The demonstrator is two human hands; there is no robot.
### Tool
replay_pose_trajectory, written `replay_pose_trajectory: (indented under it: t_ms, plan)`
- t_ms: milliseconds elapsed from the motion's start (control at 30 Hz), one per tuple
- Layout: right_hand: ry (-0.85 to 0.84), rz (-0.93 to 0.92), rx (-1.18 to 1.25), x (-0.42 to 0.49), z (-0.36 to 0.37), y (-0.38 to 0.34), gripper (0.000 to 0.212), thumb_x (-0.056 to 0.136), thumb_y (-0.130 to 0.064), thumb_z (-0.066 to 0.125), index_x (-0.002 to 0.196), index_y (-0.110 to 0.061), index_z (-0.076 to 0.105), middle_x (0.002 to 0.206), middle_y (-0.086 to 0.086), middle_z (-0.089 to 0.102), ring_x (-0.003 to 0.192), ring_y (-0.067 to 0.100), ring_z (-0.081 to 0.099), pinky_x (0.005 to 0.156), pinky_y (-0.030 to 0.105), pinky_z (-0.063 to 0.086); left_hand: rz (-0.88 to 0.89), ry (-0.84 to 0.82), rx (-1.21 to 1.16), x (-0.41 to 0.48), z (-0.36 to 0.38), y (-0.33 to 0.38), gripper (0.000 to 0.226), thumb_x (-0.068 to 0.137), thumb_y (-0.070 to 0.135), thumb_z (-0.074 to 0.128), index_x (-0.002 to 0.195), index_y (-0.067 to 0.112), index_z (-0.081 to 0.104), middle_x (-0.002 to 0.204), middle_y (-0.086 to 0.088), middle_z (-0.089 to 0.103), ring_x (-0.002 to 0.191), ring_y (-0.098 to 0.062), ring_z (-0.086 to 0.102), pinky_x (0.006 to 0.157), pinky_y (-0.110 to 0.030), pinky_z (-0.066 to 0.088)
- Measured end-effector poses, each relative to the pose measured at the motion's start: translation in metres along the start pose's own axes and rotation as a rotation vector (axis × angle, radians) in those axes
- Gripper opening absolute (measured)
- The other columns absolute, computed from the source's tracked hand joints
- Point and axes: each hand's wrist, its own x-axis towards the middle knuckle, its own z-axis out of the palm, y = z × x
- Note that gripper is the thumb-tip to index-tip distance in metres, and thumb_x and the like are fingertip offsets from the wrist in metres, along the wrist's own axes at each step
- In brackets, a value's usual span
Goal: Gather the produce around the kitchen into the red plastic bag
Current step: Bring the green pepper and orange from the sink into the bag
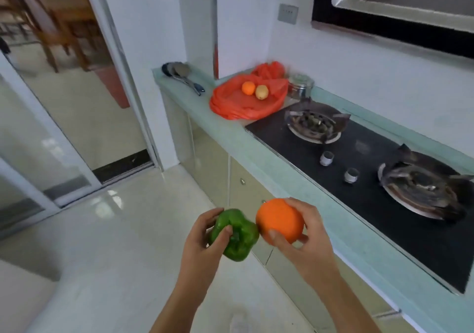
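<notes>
Left hand (202, 235) held my pepper (234, 234), right hand (305, 240) held an orange (279, 220); bag (246, 102) sat on the tabletop (230, 138).

Both forearms reach forward, hands side by side; the left hand (205, 240) is clasped, thumb on top, the right hand (305, 240) likewise, each full.

open air above the floor (115, 230) and countertop (256, 153) front edge gives free passage toward the red plastic bag (246, 102). obstacles beside the bag: metal jar (300, 86) behind, burner grate (315, 125) right, spatula (182, 76) left.
</notes>
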Motion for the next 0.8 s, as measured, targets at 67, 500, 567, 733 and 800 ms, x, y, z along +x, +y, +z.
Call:
replay_pose_trajectory:
  t_ms: [67,500,567,733,800]
  plan:
    - [-0.019,-0.026,0.053,0.046,0.008,-0.003,0.056,0.062,-0.038,0.071,0.109,-0.047,0.043,0.12,-0.026,0.037,0.103,-0.015,0.041,0.068,0.009,0.047,0.022,0.02,0.025,0.04,0.001,0.014,0.03,0.085,-0.001,0.057,0.099,0.026,0.061,0.099,-0.005,0.064,0.08,-0.005,0.062,0.062,-0.014,0.048]
    - [-0.202,-0.097,0.136,0.223,0.091,0.01,0.06,0.059,-0.056,0.064,0.113,-0.042,0.043,0.12,-0.023,0.039,0.104,-0.007,0.046,0.069,0.013,0.05,0.026,0.162,0.114,0.199,-0.026,0.036,0.032,0.086,0.006,0.057,0.101,0.034,0.06,0.102,0.003,0.064,0.084,-0.005,0.063,0.067,-0.02,0.052]
    - [-0.217,-0.084,0.135,0.24,0.109,0.014,0.059,0.059,-0.056,0.064,0.113,-0.043,0.043,0.121,-0.02,0.039,0.105,-0.006,0.046,0.07,0.013,0.05,0.012,0.175,0.112,0.22,-0.037,0.034,0.031,0.086,0.005,0.057,0.101,0.032,0.059,0.1,0.003,0.064,0.081,-0.003,0.063,0.066,-0.019,0.052]
    - [-0.209,-0.052,0.098,0.289,0.158,0.02,0.061,0.06,-0.057,0.064,0.114,-0.041,0.043,0.122,-0.019,0.04,0.104,-0.007,0.045,0.071,0.011,0.048,-0.03,0.148,0.083,0.289,-0.068,0.025,0.03,0.085,0.004,0.058,0.103,0.029,0.061,0.101,0.0,0.064,0.082,-0.003,0.063,0.065,-0.017,0.052]
    - [-0.193,-0.04,0.079,0.313,0.18,0.02,0.059,0.06,-0.057,0.064,0.113,-0.041,0.044,0.121,-0.018,0.041,0.104,-0.007,0.046,0.071,0.011,0.048,-0.039,0.107,0.079,0.324,-0.083,0.026,0.03,0.086,0.004,0.058,0.102,0.03,0.061,0.101,0.0,0.064,0.082,-0.003,0.063,0.064,-0.017,0.051]
